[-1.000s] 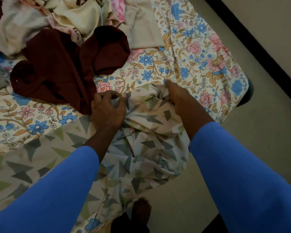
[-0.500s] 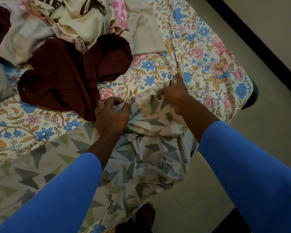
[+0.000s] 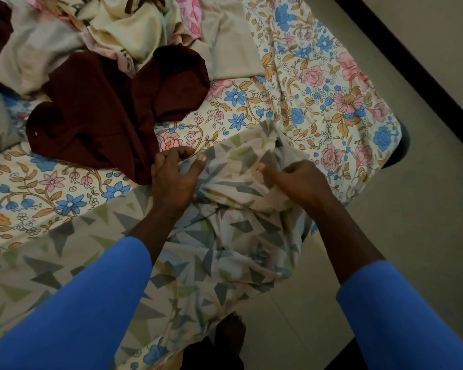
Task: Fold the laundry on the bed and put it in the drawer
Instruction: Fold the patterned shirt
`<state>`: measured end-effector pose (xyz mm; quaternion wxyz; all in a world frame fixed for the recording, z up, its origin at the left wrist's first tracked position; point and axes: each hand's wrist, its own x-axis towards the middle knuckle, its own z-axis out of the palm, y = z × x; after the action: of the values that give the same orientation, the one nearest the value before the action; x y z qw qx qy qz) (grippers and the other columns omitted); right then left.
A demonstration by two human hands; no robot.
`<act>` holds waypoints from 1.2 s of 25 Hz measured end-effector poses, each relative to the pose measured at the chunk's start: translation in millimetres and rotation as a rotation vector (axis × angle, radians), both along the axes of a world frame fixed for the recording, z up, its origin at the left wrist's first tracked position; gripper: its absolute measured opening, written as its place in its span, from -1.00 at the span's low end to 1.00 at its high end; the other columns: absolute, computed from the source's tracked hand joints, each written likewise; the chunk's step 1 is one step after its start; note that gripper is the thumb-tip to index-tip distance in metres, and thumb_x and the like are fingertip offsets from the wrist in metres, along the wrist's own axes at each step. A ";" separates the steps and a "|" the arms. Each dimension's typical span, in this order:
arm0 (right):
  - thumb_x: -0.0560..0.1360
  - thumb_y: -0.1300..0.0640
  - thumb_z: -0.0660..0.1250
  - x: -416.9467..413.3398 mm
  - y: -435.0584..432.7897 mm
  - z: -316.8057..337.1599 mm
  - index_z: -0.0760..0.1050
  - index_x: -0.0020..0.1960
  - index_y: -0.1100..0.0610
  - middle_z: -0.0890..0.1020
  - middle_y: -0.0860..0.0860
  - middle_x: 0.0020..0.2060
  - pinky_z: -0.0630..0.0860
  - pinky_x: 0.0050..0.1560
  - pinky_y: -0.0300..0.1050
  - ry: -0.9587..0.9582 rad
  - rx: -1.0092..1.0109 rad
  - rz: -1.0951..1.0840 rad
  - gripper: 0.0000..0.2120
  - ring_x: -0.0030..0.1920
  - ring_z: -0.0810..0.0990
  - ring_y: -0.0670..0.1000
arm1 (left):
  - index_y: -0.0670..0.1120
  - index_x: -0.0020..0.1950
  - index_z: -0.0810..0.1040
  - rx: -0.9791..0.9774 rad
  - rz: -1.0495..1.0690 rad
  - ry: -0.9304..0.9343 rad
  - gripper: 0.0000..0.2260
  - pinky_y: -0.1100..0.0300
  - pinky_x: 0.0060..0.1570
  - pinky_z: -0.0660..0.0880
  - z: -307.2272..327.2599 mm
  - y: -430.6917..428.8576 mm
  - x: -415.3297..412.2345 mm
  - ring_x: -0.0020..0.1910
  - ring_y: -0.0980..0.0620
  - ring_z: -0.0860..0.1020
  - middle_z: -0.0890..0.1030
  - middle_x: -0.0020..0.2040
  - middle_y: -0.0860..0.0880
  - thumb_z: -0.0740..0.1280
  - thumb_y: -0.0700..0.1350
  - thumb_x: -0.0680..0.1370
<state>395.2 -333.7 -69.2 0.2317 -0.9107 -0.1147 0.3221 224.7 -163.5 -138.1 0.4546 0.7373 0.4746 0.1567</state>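
The white cloth with grey and green triangles is laid lengthwise along the near edge of the floral-sheeted bed. Its bunched end near the right corner is pinched by the left hand and the right hand.

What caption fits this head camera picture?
Left hand and right hand grip a triangle-print cloth on the flowered bed beside a maroon garment.
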 end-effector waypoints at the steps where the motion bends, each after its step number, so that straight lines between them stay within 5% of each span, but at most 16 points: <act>1: 0.43 -0.28 0.49 -5.8 -10.4 -3.3 0.68 -0.18 0.12 0.69 -0.01 -0.32 0.57 -0.19 0.08 0.035 0.088 -0.010 -0.57 -0.27 0.66 0.04 | 0.08 0.34 0.51 0.049 -0.067 0.002 -0.56 -0.07 0.30 0.46 4.9 -2.7 -4.4 0.29 -0.01 0.41 0.42 0.29 0.01 0.42 0.24 0.54; 3: 0.50 -0.15 0.46 -14.2 -23.1 -12.0 0.70 -0.16 0.14 0.72 0.10 -0.25 0.62 -0.12 0.23 0.051 0.329 -0.146 -0.66 -0.19 0.70 0.09 | 0.02 0.43 0.42 0.224 -0.259 0.011 -0.41 0.02 0.34 0.43 13.1 -20.5 -19.6 0.37 -0.03 0.40 0.38 0.40 -0.04 0.47 0.22 0.50; 6: 0.56 -0.21 0.35 -13.6 -15.2 -7.8 0.61 0.03 0.31 0.67 0.31 0.01 0.61 0.11 0.38 0.107 0.470 -0.376 -0.48 0.07 0.66 0.32 | -0.07 0.39 0.49 0.524 -0.418 0.059 -0.44 0.04 0.34 0.36 20.6 -65.1 -47.9 0.40 -0.10 0.38 0.41 0.41 -0.12 0.51 0.10 0.47; 8: 0.56 -0.21 0.40 -5.0 -14.5 3.6 0.60 0.12 0.18 0.70 0.19 0.04 0.64 0.14 0.27 0.315 0.375 -0.399 -0.55 0.05 0.68 0.24 | -0.09 0.30 0.54 0.634 -0.468 0.099 -0.53 -0.02 0.19 0.39 19.3 -90.7 -55.2 0.26 -0.16 0.45 0.47 0.29 -0.15 0.50 0.07 0.46; 10: 0.37 -0.21 0.55 0.0 -16.3 17.0 0.58 0.21 0.10 0.72 0.11 0.07 0.66 0.12 0.18 0.545 0.194 -0.193 -0.45 0.06 0.71 0.17 | -0.07 0.27 0.54 0.669 -0.490 0.165 -0.55 -0.03 0.12 0.39 16.9 -110.0 -52.8 0.20 -0.17 0.47 0.49 0.24 -0.14 0.50 0.08 0.45; 13: 0.44 0.03 0.58 5.7 -17.2 20.5 0.54 0.33 0.17 0.71 0.15 0.11 0.67 0.11 0.16 0.564 0.061 -0.044 -0.47 0.08 0.71 0.19 | 0.00 0.36 0.50 0.678 -0.507 0.233 -0.43 -0.05 0.13 0.39 16.1 -130.3 -38.6 0.25 -0.17 0.47 0.48 0.29 -0.12 0.50 0.15 0.41; 17: 0.71 0.19 0.19 0.8 -16.9 31.0 0.53 0.20 0.21 0.73 0.13 -0.17 0.61 -0.39 -0.19 0.827 0.309 -0.305 -0.82 -0.32 0.71 0.01 | -0.03 0.44 0.42 0.639 -0.279 0.195 -0.33 -0.08 0.21 0.37 21.2 -144.4 -8.7 0.32 -0.17 0.43 0.48 0.36 -0.14 0.45 0.25 0.43; 21: 0.67 0.28 0.03 0.1 -26.1 21.3 0.52 -0.10 0.15 0.51 -0.05 -0.48 0.33 -0.56 -0.34 0.989 0.479 -0.483 -0.67 -0.57 0.43 -0.17 | -0.08 0.36 0.48 0.540 -0.080 0.078 -0.51 -0.01 0.17 0.39 30.9 -136.0 12.4 0.21 -0.11 0.52 0.54 0.27 -0.11 0.46 -0.06 0.45; 26: 0.63 0.21 0.24 -3.9 -27.3 4.8 0.54 0.26 0.13 0.66 0.08 -0.09 0.51 -0.32 -0.13 0.672 0.348 -0.580 -0.76 -0.17 0.61 0.01 | -0.13 0.25 0.59 0.676 -0.363 0.010 -0.65 -0.01 0.00 0.49 33.7 -120.7 -20.0 0.05 -0.13 0.53 0.57 0.11 -0.13 0.28 -0.21 0.47; 30: 0.61 0.20 0.24 -2.5 -32.0 -17.6 0.57 0.16 0.06 0.64 0.11 0.12 0.68 0.00 0.12 0.302 0.351 -0.615 -0.80 0.03 0.60 0.08 | -0.14 0.32 0.55 0.556 -0.664 -0.044 -0.61 0.14 0.02 0.48 30.3 -139.7 -47.4 0.07 -0.04 0.49 0.53 0.14 -0.11 0.38 -0.27 0.49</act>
<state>392.7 -365.7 -86.8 0.4843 -0.7913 0.1458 0.3437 177.2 -303.2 -107.8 0.2744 0.9408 0.1417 0.1398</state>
